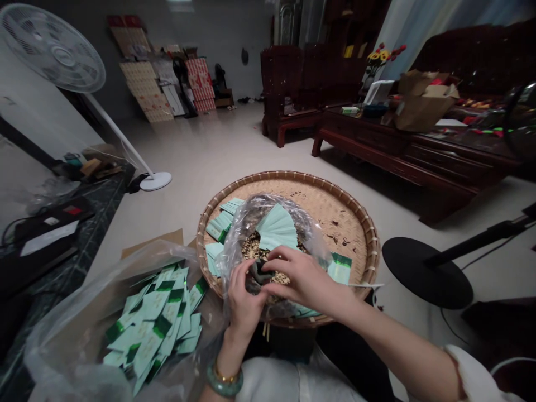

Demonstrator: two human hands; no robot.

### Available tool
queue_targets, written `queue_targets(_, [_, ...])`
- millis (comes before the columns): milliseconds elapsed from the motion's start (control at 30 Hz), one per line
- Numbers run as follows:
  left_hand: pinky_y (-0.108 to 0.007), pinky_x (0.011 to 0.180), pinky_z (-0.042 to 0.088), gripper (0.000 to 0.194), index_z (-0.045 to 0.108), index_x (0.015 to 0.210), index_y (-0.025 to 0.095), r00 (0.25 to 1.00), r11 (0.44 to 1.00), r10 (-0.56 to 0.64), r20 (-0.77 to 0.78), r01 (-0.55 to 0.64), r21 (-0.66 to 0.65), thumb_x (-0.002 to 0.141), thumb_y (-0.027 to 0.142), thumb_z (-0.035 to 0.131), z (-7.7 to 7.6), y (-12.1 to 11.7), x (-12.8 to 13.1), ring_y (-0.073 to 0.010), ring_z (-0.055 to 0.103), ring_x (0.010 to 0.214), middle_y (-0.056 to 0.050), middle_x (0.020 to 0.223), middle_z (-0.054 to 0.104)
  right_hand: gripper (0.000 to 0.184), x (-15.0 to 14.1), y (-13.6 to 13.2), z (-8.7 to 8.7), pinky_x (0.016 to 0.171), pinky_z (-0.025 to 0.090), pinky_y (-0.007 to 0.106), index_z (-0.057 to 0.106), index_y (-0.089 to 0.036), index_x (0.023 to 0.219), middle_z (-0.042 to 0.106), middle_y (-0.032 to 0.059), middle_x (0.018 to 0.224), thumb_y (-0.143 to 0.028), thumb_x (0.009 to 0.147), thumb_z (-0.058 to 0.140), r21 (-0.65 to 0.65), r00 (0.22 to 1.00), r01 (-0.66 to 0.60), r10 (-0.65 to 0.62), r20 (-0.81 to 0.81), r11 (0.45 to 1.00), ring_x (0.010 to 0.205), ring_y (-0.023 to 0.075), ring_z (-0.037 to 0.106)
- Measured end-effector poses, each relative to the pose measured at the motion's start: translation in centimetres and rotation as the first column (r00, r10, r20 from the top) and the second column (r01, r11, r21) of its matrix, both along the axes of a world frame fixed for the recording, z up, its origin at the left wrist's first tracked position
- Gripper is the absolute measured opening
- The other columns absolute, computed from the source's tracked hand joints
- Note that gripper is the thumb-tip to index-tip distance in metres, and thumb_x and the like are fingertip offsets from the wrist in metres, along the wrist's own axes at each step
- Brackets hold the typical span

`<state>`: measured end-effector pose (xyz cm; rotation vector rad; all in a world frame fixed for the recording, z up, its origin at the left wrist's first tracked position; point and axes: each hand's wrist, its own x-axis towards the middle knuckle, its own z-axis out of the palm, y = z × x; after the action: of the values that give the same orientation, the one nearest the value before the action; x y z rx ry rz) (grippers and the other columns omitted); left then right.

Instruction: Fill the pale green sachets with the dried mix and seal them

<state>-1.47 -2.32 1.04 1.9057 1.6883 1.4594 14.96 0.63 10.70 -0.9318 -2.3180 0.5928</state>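
A small dark open-mouthed pouch [260, 273] is between my two hands, its contents not clear. My left hand [245, 293] closes its fingers and thumb round the pouch's left side. From the right, my right hand [299, 276] pinches the pouch's edge with bent fingers. Below them, an open clear plastic bag [312, 226] holds a loose, tan and dark dried mix [250, 245]. A fanned stack of pale green packets [277, 228] lies on that mix, just beyond my fingers. The bag sits in a round woven bamboo tray [288, 176].
More green packets [220, 226] lie along the tray's left side, and one packet [340, 269] at its right. A large plastic bag [84, 312] full of packets stands lower left. A white fan [156, 180], a black stand base [427, 273] and a dark wooden table [389, 145] surround the tray.
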Motion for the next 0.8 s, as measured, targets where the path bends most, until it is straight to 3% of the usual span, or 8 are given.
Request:
queue_targets(100, [-0.042,0.089,0.049,0.041,0.060,0.109,0.018,0.999,1.000,0.011,0.037,-0.011,-0.006,0.070,0.026,0.068,0.4,0.1,0.0,-0.0263,0.061,0.100,-0.011,0.106,0.065,0.012,0.0,-0.1,-0.6,0.067,0.047,0.026,0.066,-0.016,0.089,0.063,0.0085,0.088,-0.024,0.087,0.057,0.012,0.999,0.002,-0.003,0.043,1.000,0.077,0.0170,0.060])
queue_targets(167, [-0.042,0.090,0.047,0.048,0.061,0.111,0.018,0.995,0.997,0.008,0.101,0.000,-0.080,0.065,0.028,0.073,0.9,0.3,-0.3,-0.0268,0.060,0.102,-0.011,0.107,0.066,0.011,0.3,0.2,-0.6,0.063,0.045,0.024,0.065,-0.015,0.083,0.063,0.0062,0.079,-0.018,0.087,0.055,-0.043,1.000,0.010,-0.011,-0.009,0.999,0.071,0.0150,0.059])
queue_targets(233, [-0.040,0.090,0.047,0.061,0.060,0.115,0.019,0.972,0.973,-0.030,0.233,0.081,-0.215,0.058,0.030,0.078,1.6,0.5,-0.8,-0.0265,0.060,0.103,-0.010,0.110,0.066,0.010,1.0,0.7,-0.2,0.062,0.044,0.023,0.063,-0.016,0.082,0.064,0.0046,0.077,-0.020,0.086,0.056,-0.154,0.996,0.030,-0.043,-0.080,0.988,0.069,0.0141,0.059])
queue_targets(267, [-0.036,0.087,0.049,0.058,0.063,0.112,0.019,0.942,0.939,-0.073,0.327,0.175,-0.295,0.058,0.029,0.078,1.9,0.5,-1.0,-0.0249,0.062,0.099,-0.008,0.108,0.068,0.010,1.5,0.9,0.0,0.060,0.044,0.023,0.063,-0.016,0.082,0.065,0.0039,0.076,-0.021,0.086,0.055,-0.230,0.992,0.030,-0.058,-0.116,0.973,0.068,0.0138,0.059])
queue_targets(400, [-0.024,0.055,0.047,0.022,0.071,0.071,0.012,0.786,0.773,-0.067,0.614,0.430,-0.466,0.060,0.031,0.075,2.6,0.3,-1.7,-0.0149,0.059,0.057,-0.002,0.063,0.068,0.016,3.3,1.7,0.1,0.057,0.047,0.023,0.061,-0.016,0.080,0.064,0.0013,0.068,-0.031,0.084,0.057,-0.547,0.954,-0.036,-0.133,-0.267,0.837,0.062,0.0130,0.060])
queue_targets(467, [-0.021,0.046,0.041,0.020,0.068,0.059,0.012,0.739,0.736,-0.021,0.673,0.467,-0.490,0.057,0.030,0.076,2.7,0.0,-1.5,-0.0110,0.052,0.047,0.000,0.052,0.063,0.020,3.9,2.0,-0.4,0.056,0.047,0.024,0.062,-0.015,0.078,0.062,0.0000,0.062,-0.035,0.080,0.062,-0.642,0.932,-0.059,-0.188,-0.310,0.764,0.058,0.0123,0.059])
queue_targets(633, [-0.018,0.041,0.038,0.019,0.066,0.057,0.012,0.680,0.690,0.045,0.732,0.508,-0.515,0.052,0.025,0.079,2.6,-0.3,-0.8,-0.0076,0.047,0.041,0.002,0.048,0.060,0.032,4.6,2.3,-1.6,0.052,0.048,0.024,0.062,-0.014,0.077,0.060,-0.0014,0.056,-0.043,0.069,0.072,-0.771,0.898,-0.087,-0.284,-0.334,0.631,0.049,0.0111,0.057])
queue_targets(800, [-0.017,0.041,0.040,0.024,0.068,0.070,0.012,0.631,0.717,0.081,0.771,0.500,-0.485,0.053,0.025,0.080,2.5,-0.4,-0.6,-0.0074,0.049,0.044,0.002,0.056,0.063,0.032,4.5,1.8,-2.6,0.052,0.047,0.022,0.063,-0.015,0.084,0.059,-0.0017,0.066,-0.045,0.073,0.069,-0.732,0.908,-0.113,-0.228,-0.350,0.671,0.055,0.0095,0.054])
